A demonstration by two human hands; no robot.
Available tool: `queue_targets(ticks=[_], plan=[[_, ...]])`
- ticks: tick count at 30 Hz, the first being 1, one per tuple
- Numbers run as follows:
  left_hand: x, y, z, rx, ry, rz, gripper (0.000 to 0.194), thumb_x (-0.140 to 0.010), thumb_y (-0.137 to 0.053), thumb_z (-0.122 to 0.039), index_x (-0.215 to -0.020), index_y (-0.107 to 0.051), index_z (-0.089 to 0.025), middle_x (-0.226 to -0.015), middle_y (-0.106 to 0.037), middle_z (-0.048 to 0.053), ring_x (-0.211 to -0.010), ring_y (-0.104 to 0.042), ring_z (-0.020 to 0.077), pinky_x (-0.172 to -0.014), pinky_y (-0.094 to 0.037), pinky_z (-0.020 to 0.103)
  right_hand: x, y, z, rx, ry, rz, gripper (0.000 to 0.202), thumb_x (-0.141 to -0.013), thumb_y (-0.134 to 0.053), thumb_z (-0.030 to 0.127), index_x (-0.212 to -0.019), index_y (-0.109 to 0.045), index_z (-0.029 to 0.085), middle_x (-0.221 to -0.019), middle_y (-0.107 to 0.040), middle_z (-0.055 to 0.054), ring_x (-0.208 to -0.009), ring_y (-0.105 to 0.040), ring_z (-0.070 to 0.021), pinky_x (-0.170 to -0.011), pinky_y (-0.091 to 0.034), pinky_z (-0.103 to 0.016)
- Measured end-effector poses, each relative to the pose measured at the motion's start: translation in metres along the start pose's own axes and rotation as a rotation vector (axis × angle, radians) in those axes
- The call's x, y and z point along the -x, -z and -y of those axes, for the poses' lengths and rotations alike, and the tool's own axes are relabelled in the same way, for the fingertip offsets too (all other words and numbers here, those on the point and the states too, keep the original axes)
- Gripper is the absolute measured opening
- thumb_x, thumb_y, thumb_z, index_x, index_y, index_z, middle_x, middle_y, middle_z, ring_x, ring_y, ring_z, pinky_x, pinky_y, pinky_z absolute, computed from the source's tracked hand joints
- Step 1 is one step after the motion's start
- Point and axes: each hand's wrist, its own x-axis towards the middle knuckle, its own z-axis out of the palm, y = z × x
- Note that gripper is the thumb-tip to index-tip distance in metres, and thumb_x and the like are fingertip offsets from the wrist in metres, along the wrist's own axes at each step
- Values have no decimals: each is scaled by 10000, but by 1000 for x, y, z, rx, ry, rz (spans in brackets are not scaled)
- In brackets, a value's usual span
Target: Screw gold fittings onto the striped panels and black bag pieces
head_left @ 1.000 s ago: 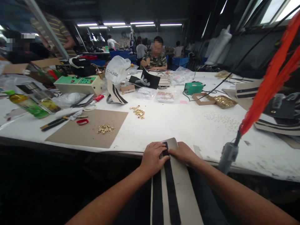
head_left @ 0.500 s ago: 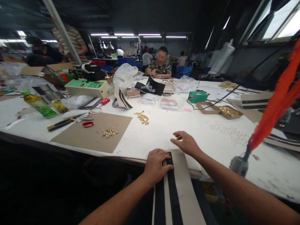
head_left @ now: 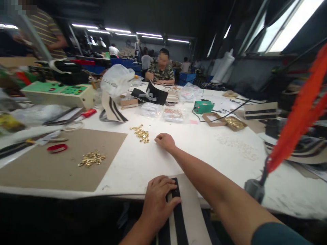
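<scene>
My left hand (head_left: pixel 160 197) grips the top end of a beige panel (head_left: pixel 190 204) with black stripes, which hangs over the table's front edge. Its thumb and fingers close round a black strap end (head_left: pixel 175 188) with small holes. My right hand (head_left: pixel 165 140) is over the white table with its fingers pinched together; whether anything small is between them is hidden. Just left of it lies a loose pile of gold metal pieces (head_left: pixel 143 134). A second pile of gold rings (head_left: pixel 92 158) rests on a brown board (head_left: pixel 68 173).
A red band (head_left: pixel 57 148) and tools are at the left. Behind stand a green-topped machine (head_left: pixel 61 93), plastic bags (head_left: pixel 114 80) and a green box (head_left: pixel 203 107). Cardboard trays (head_left: pixel 236 124) hold gold parts. An orange tassel (head_left: pixel 293 126) hangs at right. A person (head_left: pixel 162 69) sits across the table.
My right hand has reached forward and left towards the gold pieces, and its fingers have closed. My left hand keeps its grip on the panel. The view has shifted.
</scene>
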Motion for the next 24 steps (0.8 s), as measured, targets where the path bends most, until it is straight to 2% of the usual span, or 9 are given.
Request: queue_targets(ticks=[2,4,9,12,15,18,21,24], plan=[[-2,-2,7,-26,-36,-2,396,-701,-948,-220,-1055,-785,-291,-1188,-803,12,-1206,-663,356,-1021,-497,594,-4,19,-29,52,-81,-86,296,-1024,-687,405,-1168,-698,148,-1186,-705,-70,-1065,-696,-247,-940,-596,-447],[-4,-4,12,-41,-66,-7,392,-711,-938,-224,-1060,-779,-304,-1192,-801,1,-1203,-669,358,-1011,-510,601,2,48,-65,110,-195,-193,270,-1036,-669,399,-1172,-701,168,-1218,-700,-80,-1093,-685,-241,-969,-584,-453],[-4,-6,15,-92,-106,-29,379,-711,-935,-253,-1055,-785,-309,-1178,-807,10,-1186,-687,360,-988,-543,582,43,133,-158,233,-511,-454,296,-1054,-630,390,-1265,-674,187,-1327,-652,-106,-1192,-641,-264,-1038,-540,-501],[-4,-6,16,-117,-115,-29,362,-740,-918,-305,-1077,-788,-323,-1196,-803,14,-1195,-687,359,-1003,-549,570,69,167,-195,279,-632,-526,314,-1054,-626,400,-1287,-668,194,-1352,-640,-110,-1188,-642,-263,-1028,-546,-493],[-4,-8,19,-125,-115,-35,356,-745,-912,-333,-1079,-789,-336,-1207,-802,9,-1201,-686,367,-1003,-554,576,88,180,-216,315,-685,-522,308,-1043,-641,417,-1256,-688,200,-1335,-656,-104,-1162,-654,-255,-1008,-556,-481],[-2,-9,20,-112,-107,-34,362,-734,-919,-325,-1072,-791,-345,-1204,-804,2,-1206,-685,371,-1004,-557,585,94,184,-228,361,-688,-493,308,-1032,-647,429,-1223,-707,194,-1310,-673,-103,-1144,-660,-253,-993,-557,-477],[-3,-9,18,-88,-86,-22,363,-733,-919,-298,-1071,-792,-343,-1204,-803,-2,-1217,-678,368,-1017,-549,596,91,186,-236,413,-653,-470,304,-1018,-620,424,-1199,-748,217,-1284,-695,-110,-1125,-669,-254,-957,-551,-434],[-3,-6,15,-59,-53,-23,371,-713,-932,-263,-1053,-796,-324,-1192,-806,15,-1212,-674,372,-1030,-533,603,91,191,-235,459,-624,-449,294,-967,-582,374,-1102,-822,269,-1192,-744,-125,-1042,-710,-273,-824,-544,-365]])
